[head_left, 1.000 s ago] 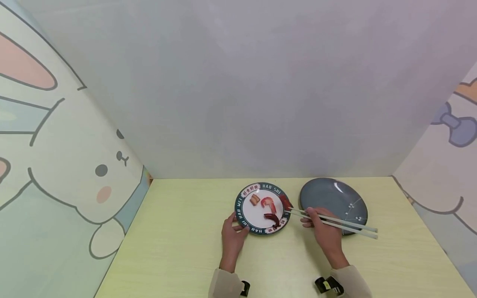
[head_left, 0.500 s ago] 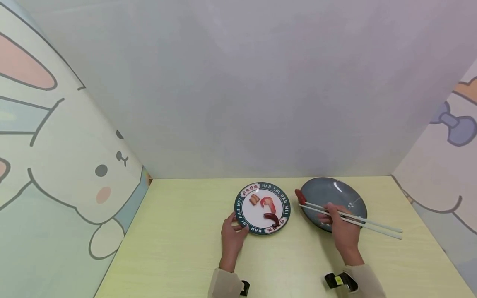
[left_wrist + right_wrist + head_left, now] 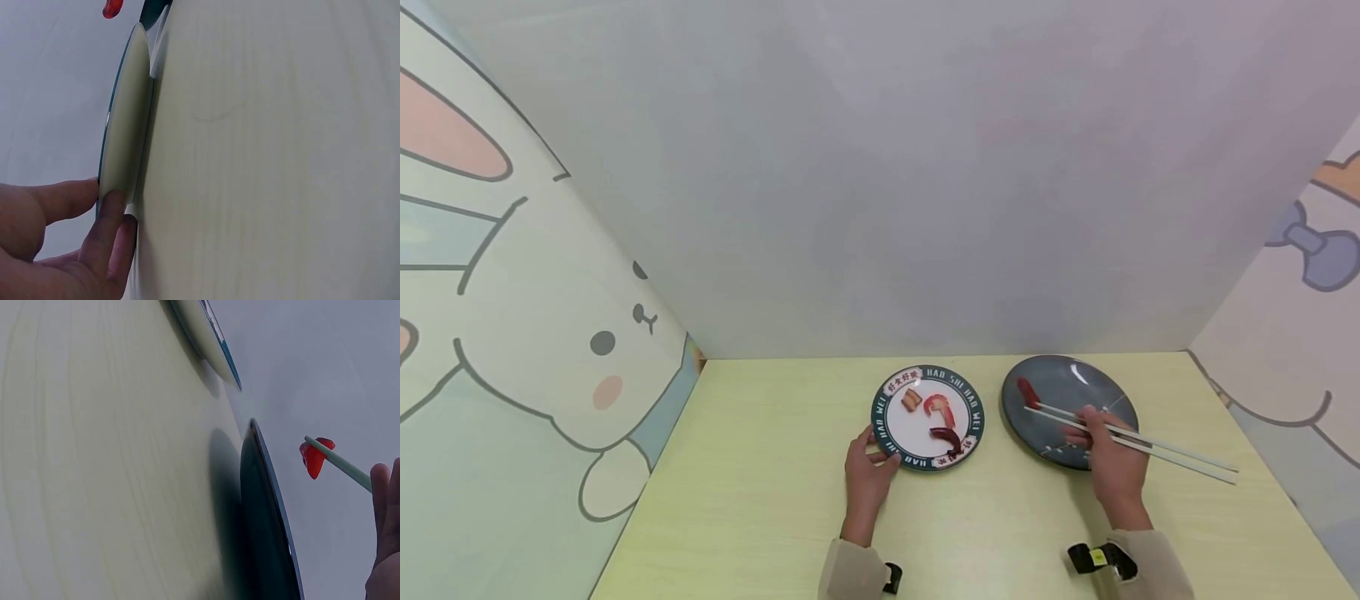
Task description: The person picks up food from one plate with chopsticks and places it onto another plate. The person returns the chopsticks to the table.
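Observation:
In the head view my left hand (image 3: 870,483) holds the near-left rim of a white plate (image 3: 910,437) with a green lettered border. The left wrist view shows the thumb at the rim and fingers under the plate (image 3: 122,131). On it lie a brownish striped piece (image 3: 912,400), a pink shrimp (image 3: 939,408) and a dark red curved piece (image 3: 947,437). My right hand (image 3: 1116,479) grips pale green chopsticks (image 3: 1195,457). Their tips pinch a glossy red piece (image 3: 1027,392), kind unclear, above the dark blue-grey plate (image 3: 1067,379). The right wrist view shows this red piece (image 3: 316,459) raised off the plate.
Both plates stand side by side on a light yellow table (image 3: 760,483), near the grey back wall (image 3: 880,208). Side panels with cartoon drawings (image 3: 550,333) border the table at left and right.
My right hand has moved right, carrying the red piece in the chopsticks from the white plate's right rim to above the dark plate. My left hand stays at the white plate.

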The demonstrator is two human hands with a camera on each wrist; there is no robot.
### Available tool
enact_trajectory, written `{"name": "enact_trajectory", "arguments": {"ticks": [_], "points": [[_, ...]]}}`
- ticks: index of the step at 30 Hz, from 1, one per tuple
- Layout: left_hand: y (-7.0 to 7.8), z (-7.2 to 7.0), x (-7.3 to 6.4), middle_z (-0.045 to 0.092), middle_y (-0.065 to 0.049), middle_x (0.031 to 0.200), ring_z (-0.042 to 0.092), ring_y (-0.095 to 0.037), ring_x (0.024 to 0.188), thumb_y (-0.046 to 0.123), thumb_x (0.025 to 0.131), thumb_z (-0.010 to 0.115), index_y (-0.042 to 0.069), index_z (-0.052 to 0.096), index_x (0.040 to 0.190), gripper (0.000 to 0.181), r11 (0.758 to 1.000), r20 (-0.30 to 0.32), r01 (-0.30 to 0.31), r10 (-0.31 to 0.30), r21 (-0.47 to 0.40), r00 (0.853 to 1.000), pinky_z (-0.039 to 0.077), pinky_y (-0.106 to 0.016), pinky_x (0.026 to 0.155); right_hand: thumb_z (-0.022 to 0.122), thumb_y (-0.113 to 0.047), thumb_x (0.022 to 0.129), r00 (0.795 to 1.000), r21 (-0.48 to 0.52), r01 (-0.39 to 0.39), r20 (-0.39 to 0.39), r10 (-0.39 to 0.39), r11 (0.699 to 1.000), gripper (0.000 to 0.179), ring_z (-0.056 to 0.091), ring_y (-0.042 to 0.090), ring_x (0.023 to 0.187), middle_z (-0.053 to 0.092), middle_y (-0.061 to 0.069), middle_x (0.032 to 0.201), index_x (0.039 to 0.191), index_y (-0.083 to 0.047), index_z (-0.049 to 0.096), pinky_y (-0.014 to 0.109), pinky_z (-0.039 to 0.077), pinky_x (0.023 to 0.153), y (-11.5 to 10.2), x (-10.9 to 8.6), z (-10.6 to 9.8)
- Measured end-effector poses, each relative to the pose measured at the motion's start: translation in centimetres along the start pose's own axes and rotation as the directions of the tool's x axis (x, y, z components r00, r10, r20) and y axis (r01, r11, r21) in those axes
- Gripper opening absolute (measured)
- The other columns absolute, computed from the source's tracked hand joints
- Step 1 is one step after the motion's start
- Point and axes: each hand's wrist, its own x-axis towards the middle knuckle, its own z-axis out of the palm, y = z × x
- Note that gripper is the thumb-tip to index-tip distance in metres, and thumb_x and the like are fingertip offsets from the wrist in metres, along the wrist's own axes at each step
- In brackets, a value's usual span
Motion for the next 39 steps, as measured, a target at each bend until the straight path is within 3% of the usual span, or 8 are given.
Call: {"name": "enact_trajectory", "arguments": {"ticks": [5, 10, 22, 26, 33, 39], "points": [[-0.1, 0.0, 0.1, 0.059, -0.018, 0.125, 0.069, -0.024, 0.095, -0.007, 0.085, 0.080, -0.007, 0.051, 0.149, 0.070, 1.000, 0.001, 0.006, -0.006, 0.006, 1.000, 0.060, -0.032, 0.073, 0.070, -0.011, 0.102, 0.999, 0.057, -0.033, -0.015, 0.034, 0.998, 0.017, 0.076, 0.011, 0.061, 0.079, 0.002, 0.078, 0.100, 0.002, 0.079, 0.023, 0.060, 0.060, 0.3, 0.7, -0.6], [-0.3, 0.1, 0.3, 0.059, -0.018, 0.125, 0.069, -0.024, 0.094, -0.008, 0.084, 0.080, -0.009, 0.050, 0.149, 0.071, 1.000, 0.008, -0.013, 0.013, -0.001, 1.000, 0.061, -0.032, 0.073, 0.069, -0.010, 0.102, 0.999, 0.082, -0.024, -0.031, 0.027, 0.996, 0.018, 0.076, 0.012, 0.063, 0.080, 0.002, 0.081, 0.101, 0.006, 0.078, 0.024, 0.061, 0.061, 0.7, 1.5, -1.2], [-0.2, 0.0, 0.2, 0.059, -0.019, 0.125, 0.069, -0.023, 0.094, -0.009, 0.083, 0.079, -0.010, 0.051, 0.148, 0.071, 1.000, 0.018, -0.016, 0.016, -0.014, 1.000, 0.060, -0.032, 0.074, 0.070, -0.011, 0.102, 0.994, 0.042, -0.038, -0.097, 0.042, 0.998, 0.020, 0.075, 0.010, 0.060, 0.079, -0.001, 0.077, 0.104, 0.007, 0.078, 0.022, 0.060, 0.061, 0.9, 3.0, -2.4], [-0.1, -0.1, 0.2, 0.059, -0.018, 0.125, 0.069, -0.023, 0.094, -0.009, 0.084, 0.080, -0.010, 0.051, 0.148, 0.071, 1.000, 0.016, -0.014, 0.014, -0.008, 1.000, 0.060, -0.032, 0.073, 0.071, -0.009, 0.101, 0.991, 0.060, -0.022, -0.129, 0.029, 0.998, 0.021, 0.075, 0.011, 0.059, 0.079, 0.000, 0.079, 0.106, 0.011, 0.077, 0.022, 0.060, 0.059, 1.0, 3.4, -2.8], [-0.3, 0.0, 0.2, 0.059, -0.018, 0.124, 0.069, -0.023, 0.093, -0.009, 0.083, 0.080, -0.010, 0.051, 0.148, 0.071, 1.000, 0.012, -0.015, 0.015, -0.010, 1.000, 0.060, -0.032, 0.073, 0.071, -0.008, 0.101, 0.986, 0.089, -0.035, -0.161, 0.049, 0.995, 0.015, 0.076, 0.010, 0.061, 0.081, 0.000, 0.085, 0.105, 0.004, 0.078, 0.022, 0.060, 0.058, 1.2, 3.9, -3.4], [-0.1, 0.0, 0.2, 0.059, -0.018, 0.125, 0.069, -0.023, 0.094, -0.008, 0.084, 0.080, -0.010, 0.051, 0.148, 0.071, 1.000, 0.014, -0.012, 0.012, -0.009, 1.000, 0.060, -0.033, 0.074, 0.071, -0.006, 0.100, 0.983, 0.118, -0.021, -0.181, 0.042, 0.993, 0.017, 0.076, 0.011, 0.060, 0.080, 0.002, 0.083, 0.107, 0.008, 0.076, 0.023, 0.060, 0.059, 1.2, 4.0, -3.5]]}}
